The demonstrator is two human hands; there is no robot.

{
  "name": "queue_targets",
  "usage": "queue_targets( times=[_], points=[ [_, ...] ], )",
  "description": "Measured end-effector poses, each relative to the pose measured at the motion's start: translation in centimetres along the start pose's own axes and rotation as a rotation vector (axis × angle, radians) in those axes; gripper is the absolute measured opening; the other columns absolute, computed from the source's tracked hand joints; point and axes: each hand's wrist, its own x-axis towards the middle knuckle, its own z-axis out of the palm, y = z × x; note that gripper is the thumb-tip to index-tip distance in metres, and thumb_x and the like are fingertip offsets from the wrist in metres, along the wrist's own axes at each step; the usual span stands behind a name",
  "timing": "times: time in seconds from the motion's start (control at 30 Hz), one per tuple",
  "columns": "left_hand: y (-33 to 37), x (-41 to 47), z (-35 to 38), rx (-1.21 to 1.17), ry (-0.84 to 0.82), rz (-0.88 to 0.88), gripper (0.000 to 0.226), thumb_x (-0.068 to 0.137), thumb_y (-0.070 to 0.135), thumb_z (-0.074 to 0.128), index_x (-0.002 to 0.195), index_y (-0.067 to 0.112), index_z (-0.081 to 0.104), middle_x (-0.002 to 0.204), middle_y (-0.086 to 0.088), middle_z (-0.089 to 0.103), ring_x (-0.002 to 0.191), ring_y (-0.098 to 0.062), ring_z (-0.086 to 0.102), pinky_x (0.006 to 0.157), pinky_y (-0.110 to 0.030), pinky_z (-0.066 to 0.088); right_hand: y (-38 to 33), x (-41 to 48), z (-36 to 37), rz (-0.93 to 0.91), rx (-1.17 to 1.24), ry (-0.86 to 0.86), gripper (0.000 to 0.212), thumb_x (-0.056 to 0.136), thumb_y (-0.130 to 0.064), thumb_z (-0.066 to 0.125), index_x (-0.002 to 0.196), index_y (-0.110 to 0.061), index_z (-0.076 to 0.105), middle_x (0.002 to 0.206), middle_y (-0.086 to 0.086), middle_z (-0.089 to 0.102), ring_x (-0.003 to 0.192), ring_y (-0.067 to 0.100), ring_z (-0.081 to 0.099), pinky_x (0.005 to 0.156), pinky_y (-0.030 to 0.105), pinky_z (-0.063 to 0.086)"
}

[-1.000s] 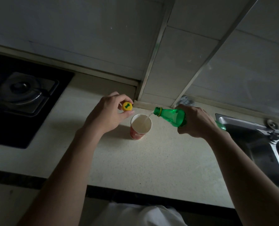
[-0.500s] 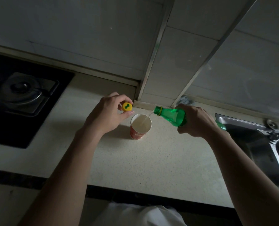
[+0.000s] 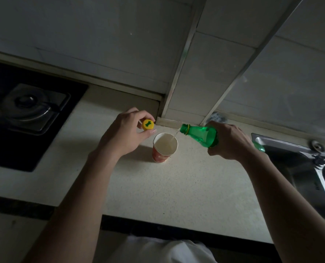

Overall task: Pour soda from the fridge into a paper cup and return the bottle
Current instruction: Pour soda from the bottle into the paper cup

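Scene dim and underexposed. Tabletop [image 3: 176, 186] centre brightest; the stove [image 3: 25, 114] side falls into near-black. Soft shadows, wide-angle bending at edges, slight noise.

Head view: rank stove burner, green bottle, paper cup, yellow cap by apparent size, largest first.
1. stove burner
2. green bottle, middle hidden by right hand; margin over next unsure
3. paper cup
4. yellow cap

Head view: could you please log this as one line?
pouring | right hand: tilted green bottle | left hand: yellow cap | paper cup: part-filled
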Motion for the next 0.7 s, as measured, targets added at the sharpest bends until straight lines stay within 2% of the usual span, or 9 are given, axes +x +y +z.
queue_targets(
  times=[0.2,0.43,0.7],
  points=[
    [0.0,-0.03,-0.16,0.012,0.002,-0.003,0.025,0.083,0.034,0.074,0.105,0.029,0.065,0.101,0.006,0.058,0.087,-0.004,0.058,0.074,-0.027,0.055,-0.2,0.03,-0.07,-0.002,-0.006,-0.003,0.078,0.068,-0.024,0.084,0.136,-0.03,0.046,0.116,0.004,0.066,0.094,0.02,0.06,0.081,0.033,0.048],
    [0.07,-0.16,-0.16,0.005,-0.002,-0.002,0.026,0.083,0.032,0.074,0.106,0.026,0.065,0.103,0.006,0.058,0.089,-0.006,0.059,0.074,-0.022,0.052,-0.33,-0.04,-0.2,-0.005,-0.003,-0.003,0.078,0.067,-0.024,0.084,0.135,-0.029,0.047,0.116,0.004,0.066,0.097,0.023,0.061,0.086,0.039,0.052],
    [-0.05,-0.16,-0.22,0.015,0.0,0.0,0.026,0.083,0.034,0.075,0.106,0.029,0.064,0.102,0.009,0.056,0.085,0.004,0.054,0.07,-0.014,0.046,-0.4,-0.16,-0.35,-0.004,-0.004,0.004,0.077,0.068,-0.024,0.084,0.135,-0.029,0.047,0.116,0.003,0.066,0.096,0.021,0.06,0.082,0.034,0.048]
  ],
)
